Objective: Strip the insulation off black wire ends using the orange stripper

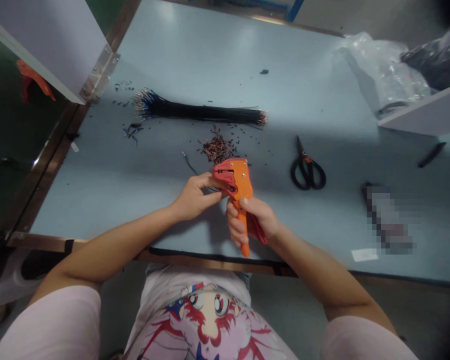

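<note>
Two bare hands meet near the front edge of the pale table [165, 220], and the right hand [260, 215] has the tool: fingers wrapped firmly around the handles of an orange-and-red wire stripper [244, 182], held upright over the tabletop, its head pointing away from the body! Over to the left hand [195, 197], thumb and fingers pinched together right up at the red side of that head, gripping a single dark wire [190, 166]. One end of it curves out past the knuckles, away from the body, with a bright tip; whether the other end sits between the stripper's jaws, nobody can tell, since fingers hide it.

Just beyond the stripper lies a heap of clippings [216, 148], copper and black, loosely scattered at its edges. Farther back, a thick bundle of black wires [206, 112] stretches across the table, blue and metal ends on the left, bare copper on the right! Near its left end, a few loose blue-tipped pieces [132, 131]. Out to the right, black-handled scissors [307, 170] lie with their point away from the person; farther right, a blurred-out object [388, 215] with a white label [364, 255] near it, and clear plastic bags [390, 65] crowd the far corner.
</note>
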### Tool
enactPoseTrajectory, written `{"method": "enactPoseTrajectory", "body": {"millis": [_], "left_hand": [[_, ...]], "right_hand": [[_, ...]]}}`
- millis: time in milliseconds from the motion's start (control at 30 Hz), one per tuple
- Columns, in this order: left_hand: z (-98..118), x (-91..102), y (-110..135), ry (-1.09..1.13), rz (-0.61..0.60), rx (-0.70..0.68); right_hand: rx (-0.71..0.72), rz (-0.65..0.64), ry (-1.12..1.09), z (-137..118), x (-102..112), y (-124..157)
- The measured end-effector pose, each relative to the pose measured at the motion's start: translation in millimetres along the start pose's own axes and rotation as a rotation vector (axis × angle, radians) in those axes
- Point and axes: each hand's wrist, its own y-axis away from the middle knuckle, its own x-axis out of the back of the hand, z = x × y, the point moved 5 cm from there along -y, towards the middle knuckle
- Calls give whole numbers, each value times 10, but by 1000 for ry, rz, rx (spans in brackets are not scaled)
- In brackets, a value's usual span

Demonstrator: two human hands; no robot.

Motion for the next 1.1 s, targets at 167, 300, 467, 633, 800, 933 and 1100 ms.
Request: {"method": "enactPoseTrajectory", "body": {"millis": [167,300,467,633,800,933,1100], "left_hand": [[-10,2,-2,-11,4,15],[-21,12,-11,-89,18,24],[-3,120,-47,-440,62,-65],[-17,352,-126,-870,134,-113],[37,468,-133,-941,212,-128],[-3,351,-112,-842,-22,-28],[-107,244,-101,-782,-176,75]], "right_hand": [[7,58,4,-13,3,-17],[23,117,-58,-40,73,-45],[16,173,-135,-169,238,-70],[81,218,-127,-318,308,-54],[147,245,-37,-386,285,-1],[168,392,30,-461,409,55],[12,426,160,-397,495,27]]}}
